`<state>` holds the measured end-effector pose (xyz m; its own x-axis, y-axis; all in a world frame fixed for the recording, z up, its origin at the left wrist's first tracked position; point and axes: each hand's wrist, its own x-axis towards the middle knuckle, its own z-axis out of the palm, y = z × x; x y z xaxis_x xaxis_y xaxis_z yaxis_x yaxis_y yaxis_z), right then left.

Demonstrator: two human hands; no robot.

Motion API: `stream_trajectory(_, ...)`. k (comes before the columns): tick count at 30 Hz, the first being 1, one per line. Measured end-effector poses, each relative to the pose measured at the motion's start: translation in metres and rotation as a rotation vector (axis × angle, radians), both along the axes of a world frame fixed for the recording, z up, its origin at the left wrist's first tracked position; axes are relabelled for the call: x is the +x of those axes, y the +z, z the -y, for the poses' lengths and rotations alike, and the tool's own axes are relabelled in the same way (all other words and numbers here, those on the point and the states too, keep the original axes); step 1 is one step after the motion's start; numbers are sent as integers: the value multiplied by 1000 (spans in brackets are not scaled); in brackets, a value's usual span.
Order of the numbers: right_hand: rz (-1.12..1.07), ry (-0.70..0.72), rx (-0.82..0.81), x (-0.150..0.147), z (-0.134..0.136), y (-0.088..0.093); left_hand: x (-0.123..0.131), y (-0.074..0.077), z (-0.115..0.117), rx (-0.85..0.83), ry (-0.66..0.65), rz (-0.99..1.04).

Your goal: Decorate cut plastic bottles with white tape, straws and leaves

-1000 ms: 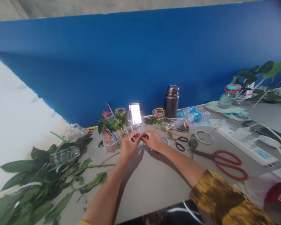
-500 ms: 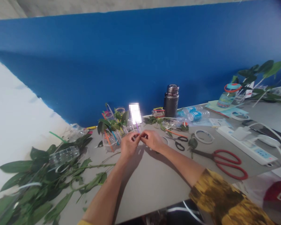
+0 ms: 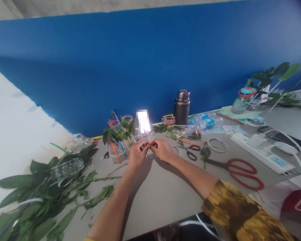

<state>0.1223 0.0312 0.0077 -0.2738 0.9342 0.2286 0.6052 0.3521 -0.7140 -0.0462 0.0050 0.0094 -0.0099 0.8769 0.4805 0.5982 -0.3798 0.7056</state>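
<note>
Holding: we have the left hand [image 3: 137, 155] and the right hand [image 3: 163, 149] together, fingertips of both closed on the lower end of a thin purple tie [image 3: 146, 136]; the fingers hide exactly how it is gripped

Tie's place: it stands up from between the hands, away from us, its top running toward a blurred white patch [image 3: 143, 121]

Made so far: just beyond the left hand, clear cut bottle pieces [image 3: 116, 154] stand bunched with green leaves and orange, blue and white ties

Left loose: further left of that hand lie long leafy branches [image 3: 40, 189] with a plastic bottle [image 3: 66, 169] among them, not yet bound or fitted into anything that we can see; beyond the right hand, more cut sprigs [image 3: 165, 129] lie flat

Right-hand side: near the right hand are small black-handled scissors [image 3: 192, 150], a white coil [image 3: 217, 145] and, further out, big red-handled scissors [image 3: 240, 172] and a white power strip [image 3: 262, 155]

Ahead: past the hands stand a dark steel flask [image 3: 182, 107] and, lying beside it, water bottles [image 3: 207, 122]

Sleeve: a yellow patterned sleeve [image 3: 240, 214] covers the right arm near us
</note>
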Motion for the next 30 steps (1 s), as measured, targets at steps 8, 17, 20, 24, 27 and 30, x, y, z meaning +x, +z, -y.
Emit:
stream_trajectory(8, -18, 19, 28, 1, -2, -5, 5, 3, 1, 8, 19, -26)
stream_trajectory(17, -25, -6, 28, -1, -2, -10, 5, 2, 0, -24, 40, 13)
stream_trajectory(20, -32, 4, 31, 0, -2, -10, 5, 2, -1, -16, 30, 13)
stream_trajectory(24, -57, 42, 37, 2, -3, -10, 1, 1, -1, -36, -9, 32)
stream_trajectory(27, -67, 47, 51, 3, -4, -10, -1, -1, -1, -68, -8, 59)
stream_trajectory(30, -62, 29, 36, 4, -4, -9, -1, -2, -1, -84, 7, 70)
